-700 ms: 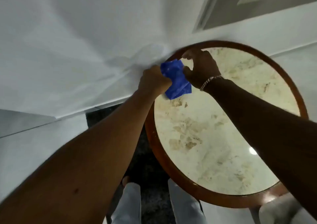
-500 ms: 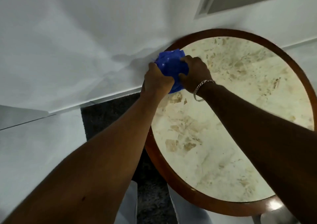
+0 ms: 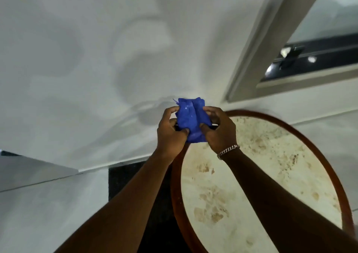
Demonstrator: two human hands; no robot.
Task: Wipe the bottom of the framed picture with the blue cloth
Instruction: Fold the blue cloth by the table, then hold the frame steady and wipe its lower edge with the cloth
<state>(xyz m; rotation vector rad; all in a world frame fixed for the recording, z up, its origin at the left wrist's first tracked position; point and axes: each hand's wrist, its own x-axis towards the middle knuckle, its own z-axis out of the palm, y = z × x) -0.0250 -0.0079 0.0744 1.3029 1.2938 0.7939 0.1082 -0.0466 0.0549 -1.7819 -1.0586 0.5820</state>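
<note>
Both hands held the cloth between them, in front of the white wall. The left hand gripped its left side, thumb pressed into the lower fold and fingers curled round the edge. The right hand gripped its right side in the same way, thumb on the front and fingers wrapped behind. The cloth was bunched and creased, its top edge standing above the fingers and its lower edge hanging just below the thumbs. Pale specks showed on its blue surface.

A bracelet circled the right wrist.

The picture hung on the wall up and to the right of the hands, well apart from the cloth. Only its lower left corner was in view: a broad pale frame running aslant, with dark glass inside it that carried bright reflections. The cloth was not touching the frame.

Below the hands stood a round table with a reddish-brown wooden rim and a mottled cream stone top. The right forearm crossed over the top; the left forearm passed just beside the rim on its left. Nothing lay on the part of the top that showed.

A dark strip of floor lay between the wall and the table.

No containers appeared in view.
</note>
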